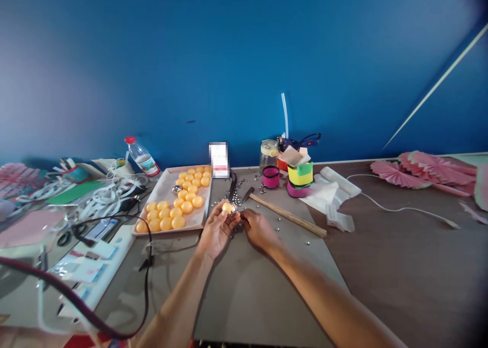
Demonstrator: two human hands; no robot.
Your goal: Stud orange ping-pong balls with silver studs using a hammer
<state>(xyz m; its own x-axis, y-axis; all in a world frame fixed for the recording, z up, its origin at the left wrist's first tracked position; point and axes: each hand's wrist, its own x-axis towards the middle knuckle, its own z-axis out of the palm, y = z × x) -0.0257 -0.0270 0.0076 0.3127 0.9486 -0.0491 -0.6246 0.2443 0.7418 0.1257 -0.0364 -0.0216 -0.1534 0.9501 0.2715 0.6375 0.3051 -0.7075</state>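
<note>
My left hand is closed around an orange ball that has shiny metal bits on its right side. Close by on the right, my right hand has its fingers pinched together near the ball; whatever may be between them is hidden. Many tiny silvery pieces lie scattered around both hands. Beyond my right hand rests a hammer with a wooden handle. To the left, a white tray carries rows of similar orange balls and one silvery item.
A pixelated screen stands against the blue wall. Behind the hammer are a glass jar, a magenta cup and a yellow-green box. A bottle and tangled cables lie left; pink paper fans lie right.
</note>
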